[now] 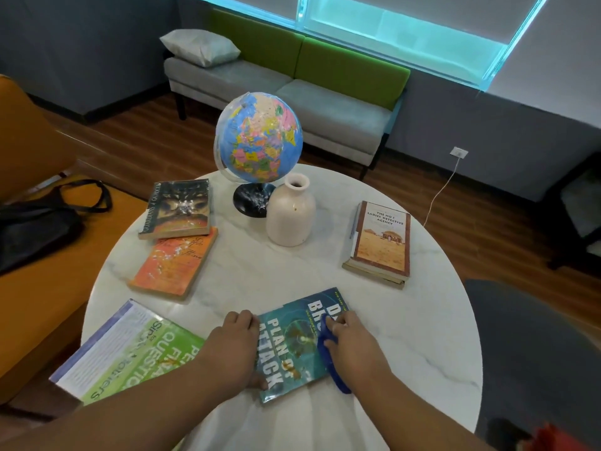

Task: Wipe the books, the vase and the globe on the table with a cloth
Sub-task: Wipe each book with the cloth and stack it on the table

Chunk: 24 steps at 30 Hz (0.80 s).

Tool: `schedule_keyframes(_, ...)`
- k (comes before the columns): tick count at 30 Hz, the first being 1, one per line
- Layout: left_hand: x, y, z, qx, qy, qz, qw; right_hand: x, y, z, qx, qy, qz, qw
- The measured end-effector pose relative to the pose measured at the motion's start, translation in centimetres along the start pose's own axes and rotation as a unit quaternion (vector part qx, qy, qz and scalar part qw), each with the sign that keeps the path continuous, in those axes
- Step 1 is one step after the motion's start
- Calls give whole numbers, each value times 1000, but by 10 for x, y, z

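One wide-angle view from the person's head, facing forward and down, close above a round white marble table (260, 271), green-backed grey sofa (325, 102) beyond

**Bare hands, bare forearms**

Your left hand (239, 345) and right hand (351, 341) are both bare, and so are your wrists. Your left forearm (146, 405) and right forearm (393, 398) are bare along their whole visible length, down to the bottom edge of the view. Your fingers (242, 318) are too blurred to tell nails or finer marks.
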State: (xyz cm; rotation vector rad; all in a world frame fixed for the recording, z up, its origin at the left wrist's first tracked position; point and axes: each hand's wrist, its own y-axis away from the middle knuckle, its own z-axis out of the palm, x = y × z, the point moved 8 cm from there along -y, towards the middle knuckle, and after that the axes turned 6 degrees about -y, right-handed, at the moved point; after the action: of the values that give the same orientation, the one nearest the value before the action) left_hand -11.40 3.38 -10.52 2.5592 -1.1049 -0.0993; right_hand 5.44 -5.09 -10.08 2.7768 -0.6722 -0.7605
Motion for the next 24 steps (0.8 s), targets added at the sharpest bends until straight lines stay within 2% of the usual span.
schedule_keyframes(3,-2,-2,1,1,-8,15,1000,-1,0,-2,35,-27,35,998)
schedule_keyframes(7,-3,-3,3,4,-4,21,1000,-4,12,14,8,-31,37,999)
schedule_keyframes(12,-2,-4,2,1,-7,24,1000,5,-2,-2,59,-37,81,994)
schedule_keyframes(16,-3,-4,4,1,-6,22,1000,-10,10,17,17,-17,46,999)
schedule_keyframes(20,-3,-4,3,1,-10,22,1000,-1,-3,4,53,-66,72,994)
schedule_keyframes(24,-3,-4,2,-3,-17,22,1000,-6,-7,5,49,-48,82,994)
